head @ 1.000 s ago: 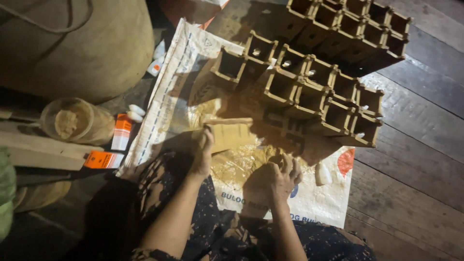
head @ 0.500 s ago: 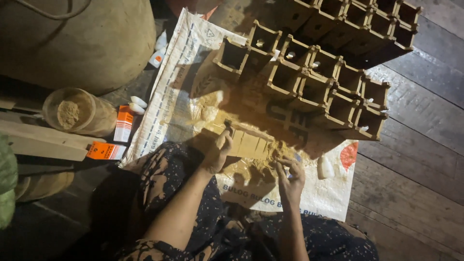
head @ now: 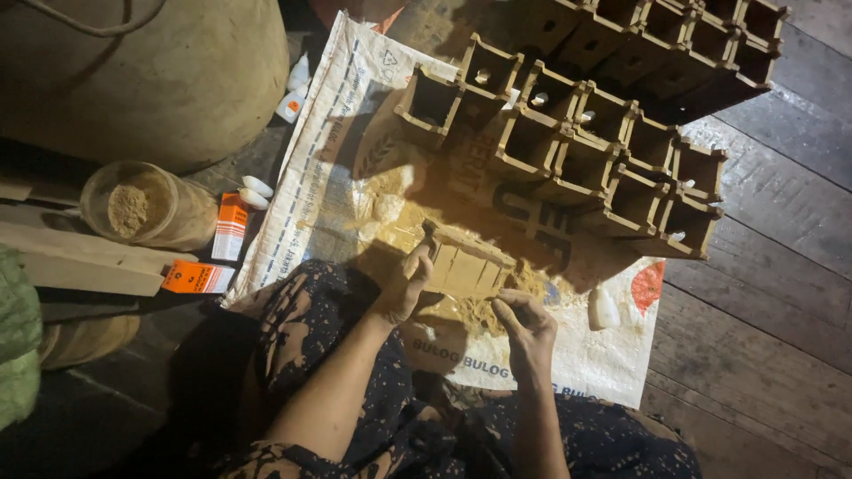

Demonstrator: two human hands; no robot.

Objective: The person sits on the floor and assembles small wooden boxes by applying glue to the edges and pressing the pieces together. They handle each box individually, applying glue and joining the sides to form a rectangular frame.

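Head view: left hand now pinching the near end of the small wooden box, brought down over the sawdust pile on the woven sack. Right hand, fingers curled together, lowered beside it. Stacked boxes unmoved.

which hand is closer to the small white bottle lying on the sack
Right. The right hand hangs just left of the small white bottle, not touching it. The left hand is farther left, gripping the wooden box.
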